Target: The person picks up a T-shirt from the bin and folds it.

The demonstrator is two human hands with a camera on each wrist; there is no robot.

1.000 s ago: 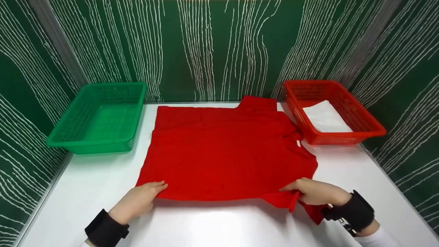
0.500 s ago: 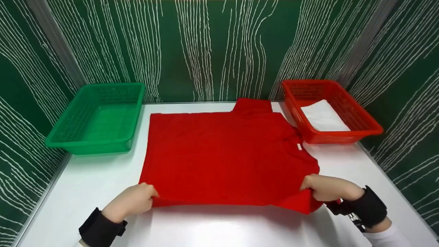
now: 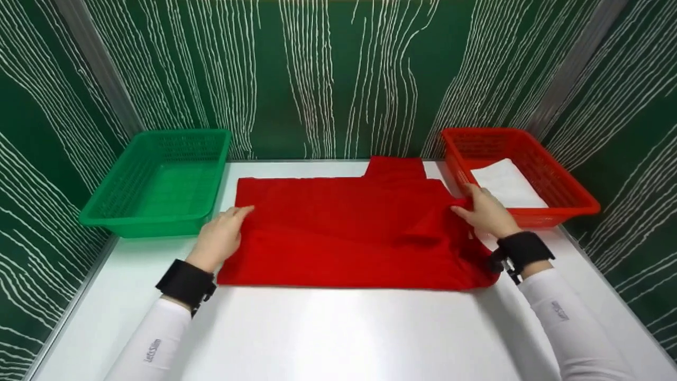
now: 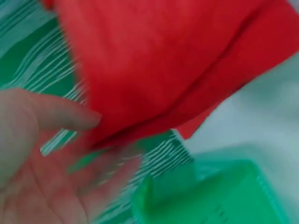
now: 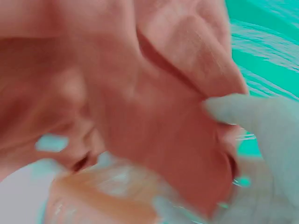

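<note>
A red T-shirt lies sideways on the white table, its near part folded over toward the back. One sleeve sticks out at the far edge. My left hand pinches the shirt at its left end; in the left wrist view, the thumb lies over the cloth and the blurred fingers are under it. At the right end, near the neck, my right hand grips a bunched part. The right wrist view shows the thumb pressing the cloth, with the other fingers partly hidden and blurred.
A green basket stands at the back left, close to my left hand. The red basket at the back right holds a folded white cloth, and my right hand is at its near left corner. Green panels with white lines surround the table.
Both hands have gripped the shirt's near edge and moved away from me, carrying it up and over toward the back. The shirt's near outline now lies farther back.
</note>
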